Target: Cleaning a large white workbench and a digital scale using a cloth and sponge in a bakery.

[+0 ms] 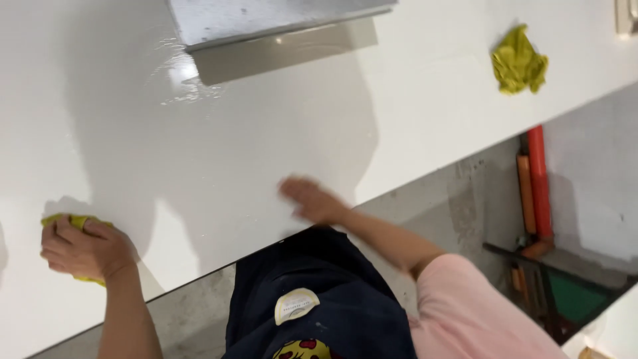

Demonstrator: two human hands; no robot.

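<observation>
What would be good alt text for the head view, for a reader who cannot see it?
A person's left hand presses a yellow-green cloth on a glossy white panel, while the right hand, blurred, lies flat near the panel's edge. A second crumpled yellow-green cloth lies farther away on the panel.

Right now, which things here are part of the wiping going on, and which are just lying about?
In use:
- left hand pressing a yellow-green cloth
- right hand flat near the edge
- white glossy panel under both hands

Lying about:
- crumpled yellow-green rag at the far end
- grey metal block on the panel
- red and orange poles below
</observation>
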